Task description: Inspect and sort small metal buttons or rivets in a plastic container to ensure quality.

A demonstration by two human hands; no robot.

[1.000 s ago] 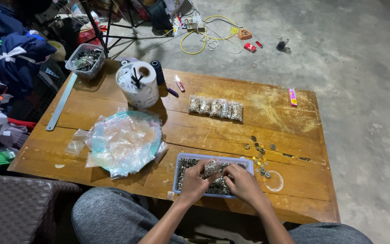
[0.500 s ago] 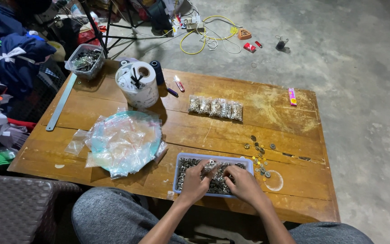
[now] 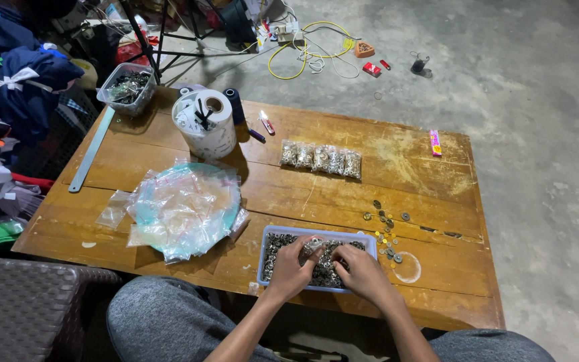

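Head view | both hands [image 3: 326, 268] in tray [image 3: 316, 234] | left pinching small bag [image 3: 313, 246] | right unclear

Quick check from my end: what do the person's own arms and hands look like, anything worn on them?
Both forearms are bare as far as the view shows, with no sleeves in sight. The left hand and the right hand wear no gloves, and no watch, bracelet or ring can be made out. Grey trousers cover the knees below the arms.

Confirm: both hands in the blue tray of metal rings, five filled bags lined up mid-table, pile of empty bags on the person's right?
Not quite. The head view shows the pile of empty bags on the person's left. Both hands, left hand and right hand, are in the blue tray; filled bags sit mid-table.
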